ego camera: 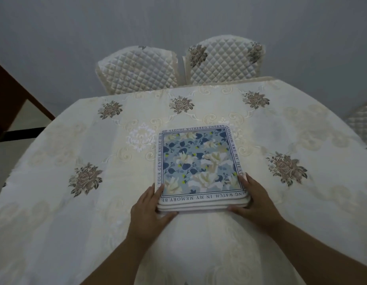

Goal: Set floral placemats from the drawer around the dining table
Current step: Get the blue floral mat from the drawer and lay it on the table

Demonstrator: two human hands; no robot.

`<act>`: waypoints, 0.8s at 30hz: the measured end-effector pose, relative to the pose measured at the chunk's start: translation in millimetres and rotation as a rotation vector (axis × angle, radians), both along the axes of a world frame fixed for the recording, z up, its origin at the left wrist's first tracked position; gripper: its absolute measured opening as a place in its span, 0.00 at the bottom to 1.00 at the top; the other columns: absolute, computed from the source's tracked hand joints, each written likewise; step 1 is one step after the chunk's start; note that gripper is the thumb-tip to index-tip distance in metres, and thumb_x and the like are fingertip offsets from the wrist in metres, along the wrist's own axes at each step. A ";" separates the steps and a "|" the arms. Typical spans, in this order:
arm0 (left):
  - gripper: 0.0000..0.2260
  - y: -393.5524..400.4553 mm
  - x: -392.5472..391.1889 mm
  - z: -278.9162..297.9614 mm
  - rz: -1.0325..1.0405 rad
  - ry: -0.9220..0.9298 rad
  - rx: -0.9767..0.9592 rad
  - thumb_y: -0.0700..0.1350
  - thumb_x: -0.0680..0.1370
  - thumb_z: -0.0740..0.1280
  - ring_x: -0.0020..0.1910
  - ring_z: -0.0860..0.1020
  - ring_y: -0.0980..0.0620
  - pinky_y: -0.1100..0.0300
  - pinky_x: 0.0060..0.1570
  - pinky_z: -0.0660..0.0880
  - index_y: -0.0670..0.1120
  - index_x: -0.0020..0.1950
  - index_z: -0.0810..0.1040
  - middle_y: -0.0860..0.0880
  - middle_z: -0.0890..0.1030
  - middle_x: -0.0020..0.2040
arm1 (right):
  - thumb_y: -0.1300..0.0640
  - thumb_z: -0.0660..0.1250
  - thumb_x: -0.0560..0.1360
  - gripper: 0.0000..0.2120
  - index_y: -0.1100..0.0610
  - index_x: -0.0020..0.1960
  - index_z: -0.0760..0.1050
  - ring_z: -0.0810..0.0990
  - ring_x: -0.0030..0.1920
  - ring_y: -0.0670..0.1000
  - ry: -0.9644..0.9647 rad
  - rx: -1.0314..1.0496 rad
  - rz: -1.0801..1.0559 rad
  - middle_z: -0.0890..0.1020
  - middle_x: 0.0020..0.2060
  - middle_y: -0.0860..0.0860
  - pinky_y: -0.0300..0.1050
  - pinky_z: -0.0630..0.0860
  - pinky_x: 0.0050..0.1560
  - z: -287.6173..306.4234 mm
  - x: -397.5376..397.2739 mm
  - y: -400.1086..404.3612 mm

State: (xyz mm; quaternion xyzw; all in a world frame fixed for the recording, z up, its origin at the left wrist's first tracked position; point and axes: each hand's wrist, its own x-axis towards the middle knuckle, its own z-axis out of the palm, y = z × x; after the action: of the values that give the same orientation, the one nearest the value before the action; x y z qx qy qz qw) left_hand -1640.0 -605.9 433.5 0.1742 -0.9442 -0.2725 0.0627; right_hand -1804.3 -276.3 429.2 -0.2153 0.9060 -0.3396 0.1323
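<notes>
One table (55, 202) fills most of what I see, draped in a cream cloth with a faint scroll weave and embroidered brown-grey rose clusters; six of those show, plus one white embroidered medallion (141, 138) near the middle. Two chairs (137, 73) stand side by side at the far edge, their backs in quilted, diamond-stitched cream covers with rounded tops; a sliver of another quilted cover shows at the right edge. One stack of placemats (199, 163) lies on the cloth in front of me, on the near half of the table. At its near edge I count about four thick, pale layers with rounded corners. The top mat is square, printed with blue leaves and cream blossoms inside a dark line and a border of lettering. My left hand (149, 210) grips the stack's near left corner, fingers on top and thumb along the front edge. My right hand (254, 200) holds the near right corner the same way.
</notes>
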 end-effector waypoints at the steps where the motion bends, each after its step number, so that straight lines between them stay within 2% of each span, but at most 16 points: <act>1: 0.39 -0.5 0.8 -2.9 -0.006 0.025 -0.010 0.72 0.69 0.69 0.77 0.66 0.51 0.45 0.70 0.71 0.61 0.78 0.65 0.49 0.70 0.77 | 0.21 0.67 0.61 0.56 0.47 0.80 0.58 0.55 0.78 0.46 0.024 0.001 0.003 0.56 0.79 0.46 0.45 0.54 0.76 -1.6 1.0 -0.1; 6: 0.33 -1.3 1.2 -6.5 -0.002 0.099 -0.010 0.62 0.71 0.69 0.72 0.72 0.48 0.42 0.64 0.75 0.56 0.76 0.70 0.46 0.76 0.71 | 0.24 0.72 0.59 0.57 0.45 0.81 0.55 0.55 0.79 0.46 0.019 -0.006 0.012 0.56 0.80 0.46 0.48 0.56 0.77 -3.8 1.0 3.9; 8: 0.36 -0.1 0.6 -7.4 0.008 0.115 -0.004 0.63 0.71 0.72 0.72 0.72 0.50 0.45 0.66 0.74 0.52 0.77 0.70 0.48 0.76 0.72 | 0.25 0.73 0.59 0.59 0.47 0.81 0.54 0.57 0.78 0.46 0.008 -0.025 -0.005 0.58 0.79 0.46 0.49 0.58 0.77 -3.8 1.0 4.0; 11: 0.45 1.7 0.3 -4.6 0.059 0.105 0.026 0.67 0.68 0.75 0.71 0.73 0.53 0.55 0.70 0.70 0.45 0.78 0.67 0.50 0.75 0.72 | 0.23 0.72 0.57 0.64 0.51 0.82 0.51 0.60 0.77 0.47 0.002 -0.024 -0.040 0.60 0.79 0.47 0.50 0.60 0.77 -4.3 1.1 0.7; 14: 0.43 2.9 0.6 -1.0 0.042 0.113 0.026 0.67 0.68 0.75 0.70 0.73 0.54 0.55 0.70 0.70 0.48 0.77 0.68 0.52 0.75 0.71 | 0.22 0.71 0.57 0.64 0.52 0.81 0.51 0.62 0.76 0.48 -0.007 -0.032 -0.061 0.62 0.78 0.48 0.52 0.62 0.76 -4.7 0.4 -1.3; 17: 0.38 2.9 0.2 0.5 0.030 0.133 0.048 0.65 0.69 0.75 0.68 0.74 0.55 0.57 0.70 0.70 0.49 0.73 0.71 0.53 0.77 0.69 | 0.25 0.73 0.59 0.62 0.53 0.82 0.52 0.69 0.73 0.50 -0.055 -0.085 -0.112 0.70 0.74 0.52 0.57 0.70 0.71 -7.6 -1.9 -0.5; 19: 0.35 1.0 -0.6 -1.1 0.035 0.127 0.079 0.65 0.70 0.75 0.68 0.75 0.56 0.54 0.69 0.72 0.51 0.72 0.72 0.55 0.77 0.69 | 0.25 0.74 0.59 0.62 0.55 0.81 0.54 0.71 0.72 0.51 -0.079 -0.098 -0.120 0.72 0.72 0.53 0.58 0.72 0.69 -8.5 -2.2 0.1; 21: 0.35 -1.5 -0.9 -4.5 0.047 0.114 0.103 0.66 0.71 0.74 0.68 0.75 0.57 0.51 0.66 0.74 0.52 0.73 0.72 0.56 0.77 0.68 | 0.28 0.76 0.59 0.58 0.54 0.80 0.60 0.73 0.70 0.50 -0.060 -0.139 -0.111 0.74 0.70 0.50 0.56 0.73 0.69 -0.9 0.3 -3.9; 23: 0.34 -1.8 -0.3 -5.2 0.073 0.115 0.122 0.66 0.71 0.74 0.67 0.75 0.58 0.52 0.66 0.74 0.54 0.73 0.71 0.57 0.78 0.68 | 0.37 0.83 0.59 0.46 0.44 0.72 0.69 0.77 0.65 0.42 -0.061 -0.218 -0.126 0.79 0.64 0.41 0.49 0.76 0.66 7.1 4.2 -8.7; 24: 0.34 -0.9 0.0 -4.0 0.088 0.121 0.134 0.65 0.72 0.74 0.66 0.75 0.58 0.53 0.66 0.74 0.54 0.74 0.71 0.58 0.78 0.68 | 0.42 0.84 0.58 0.41 0.38 0.68 0.69 0.78 0.62 0.38 -0.049 -0.237 -0.145 0.80 0.60 0.37 0.44 0.77 0.64 7.8 6.2 -8.8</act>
State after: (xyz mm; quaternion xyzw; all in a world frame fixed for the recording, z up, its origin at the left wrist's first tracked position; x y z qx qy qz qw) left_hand -1640.0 -606.9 429.5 0.2024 -0.9099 -0.3418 0.1196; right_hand -1798.2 -285.1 437.0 -0.1552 0.8691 -0.4582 0.1032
